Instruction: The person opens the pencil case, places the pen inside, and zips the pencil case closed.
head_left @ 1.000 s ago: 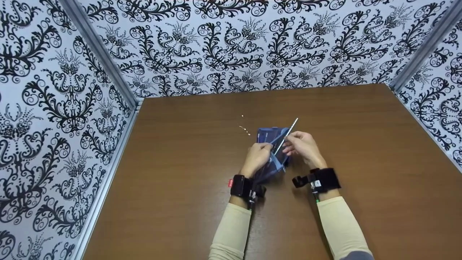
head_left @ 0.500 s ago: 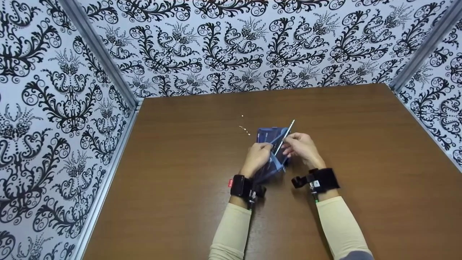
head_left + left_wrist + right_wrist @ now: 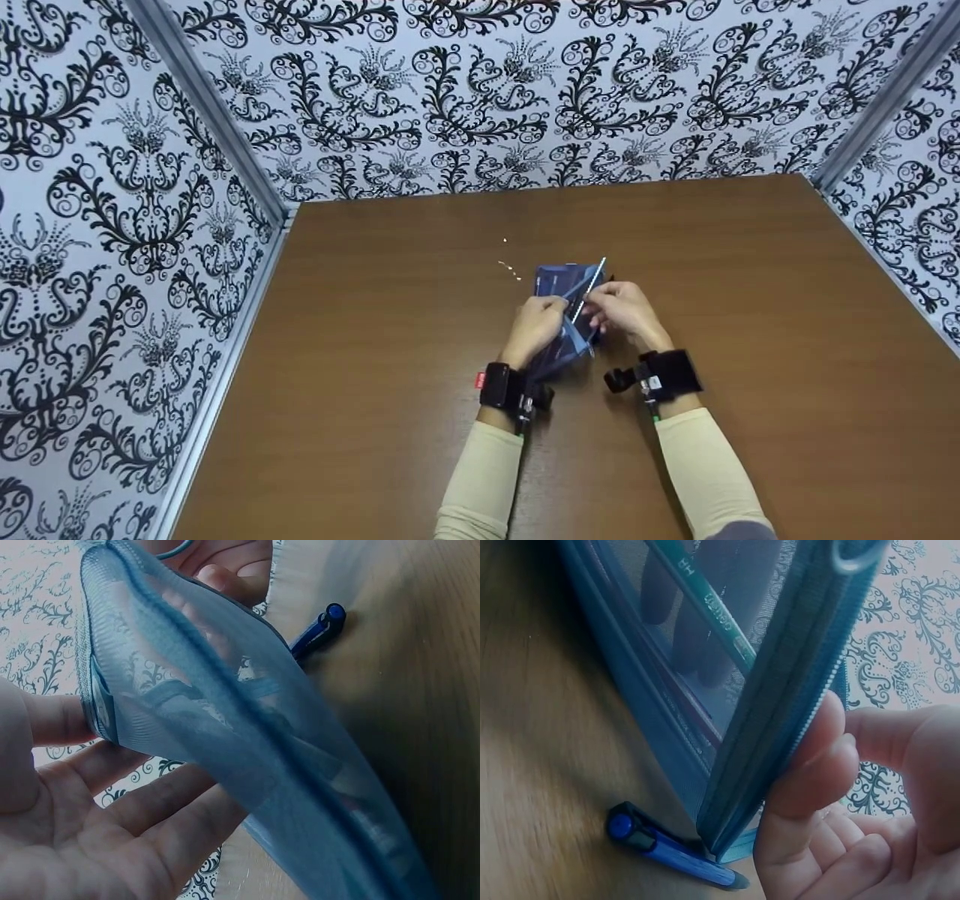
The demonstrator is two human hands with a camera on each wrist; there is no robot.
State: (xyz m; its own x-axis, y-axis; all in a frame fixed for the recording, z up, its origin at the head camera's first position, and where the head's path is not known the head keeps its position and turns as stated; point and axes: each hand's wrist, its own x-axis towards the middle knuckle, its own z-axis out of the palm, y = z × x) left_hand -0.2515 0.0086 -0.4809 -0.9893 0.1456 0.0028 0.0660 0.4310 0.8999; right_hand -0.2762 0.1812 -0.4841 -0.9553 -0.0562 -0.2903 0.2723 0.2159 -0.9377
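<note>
A blue mesh zip pencil case (image 3: 555, 281) is held over the table in the head view. My left hand (image 3: 536, 326) grips its edge; in the left wrist view fingers (image 3: 165, 802) lie along the mesh. A thin white strip with dark marks (image 3: 596, 274) slants from the case's opening. My right hand (image 3: 622, 307) pinches the strip at the opening; in the right wrist view thumb and finger meet at the zip edge (image 3: 802, 742), which hides the strip. A green pencil (image 3: 705, 604) shows through the mesh. I cannot tell the strip's kind.
A blue pen (image 3: 675, 844) lies on the brown table (image 3: 375, 337) beside the case. Several tiny gold bits (image 3: 510, 268) are scattered left of it. Patterned walls (image 3: 487, 97) stand at the back and sides. Black camera straps (image 3: 504, 386) circle both wrists.
The strip has slid down toward the case, so less of it stands out above. My right hand has moved slightly left and down with it. The left hand stays put.
</note>
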